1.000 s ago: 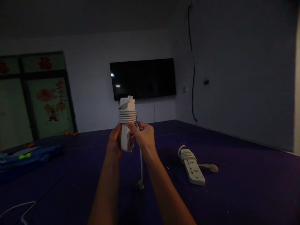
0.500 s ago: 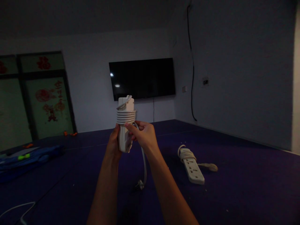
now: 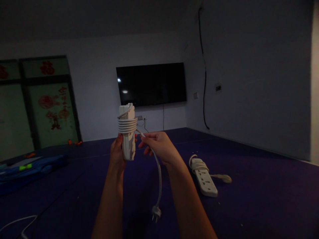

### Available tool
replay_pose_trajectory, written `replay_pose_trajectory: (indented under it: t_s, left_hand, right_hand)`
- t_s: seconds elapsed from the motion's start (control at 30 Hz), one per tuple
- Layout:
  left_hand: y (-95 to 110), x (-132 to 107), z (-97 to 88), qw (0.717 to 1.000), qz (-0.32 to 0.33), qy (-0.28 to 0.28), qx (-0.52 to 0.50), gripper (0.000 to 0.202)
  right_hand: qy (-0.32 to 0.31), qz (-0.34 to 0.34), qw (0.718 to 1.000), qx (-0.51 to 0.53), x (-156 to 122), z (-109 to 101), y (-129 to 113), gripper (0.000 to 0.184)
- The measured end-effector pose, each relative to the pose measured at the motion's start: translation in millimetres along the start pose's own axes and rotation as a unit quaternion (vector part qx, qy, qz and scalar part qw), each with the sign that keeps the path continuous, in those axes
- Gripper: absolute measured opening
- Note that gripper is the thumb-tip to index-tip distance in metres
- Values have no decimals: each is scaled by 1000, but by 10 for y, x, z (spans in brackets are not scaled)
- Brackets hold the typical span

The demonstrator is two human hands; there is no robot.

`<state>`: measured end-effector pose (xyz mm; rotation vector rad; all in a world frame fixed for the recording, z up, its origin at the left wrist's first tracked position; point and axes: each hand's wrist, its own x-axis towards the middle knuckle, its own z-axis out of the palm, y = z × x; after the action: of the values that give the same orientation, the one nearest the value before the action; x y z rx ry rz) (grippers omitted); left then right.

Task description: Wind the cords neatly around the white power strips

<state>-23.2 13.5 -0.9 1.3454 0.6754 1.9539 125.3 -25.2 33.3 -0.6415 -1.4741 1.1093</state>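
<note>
- Holding the white power strip [image 3: 129, 146] upright, slightly tilted, in front of us, our left hand [image 3: 117, 152] keeps its grip wrapped around the lower half, thumb along the near side.
- Several turns of cord [image 3: 127, 126] lie side by side around the strip's middle, just above the thumb, and one slanting strand crosses near its top end.
- With our right hand [image 3: 159, 146], just beside the strip, we have a narrow grip, pinching the loose cord between thumb and fingers where it leaves the turns.
- Below that pinch the cord bends down to a plug [image 3: 156, 211], its prongs pointing downward; in this dim light we cannot quite tell whether it touches the purple surface [image 3: 239, 202].
- Right of our right forearm, a second power strip [image 3: 206, 183] lies on that surface, sockets facing up, cord wound around its far end and its plug [image 3: 225, 178] out to the right.
- Over to our left we see blue cloth [image 3: 43, 166] and, nearer, a white cable [image 3: 18, 219].
- Facing us, a dark television [image 3: 152, 84] hangs on the wall.
</note>
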Motion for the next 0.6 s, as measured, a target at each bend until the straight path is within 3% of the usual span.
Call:
replay_pose_trajectory:
  t_s: [0.2,0.43,0.6]
  left_hand:
    - [-21,-7,28,998,12,54,-23,59]
    - [-77,4,34,987,113,106,33,45]
    - [-70,-5,85,978,164,102,73,40]
  right_hand:
    - [-19,-33,999,-1,9,64,51,15]
    - [-39,-42,998,10,-14,116,47,17]
    - [-26,-40,998,35,1,149,65,19]
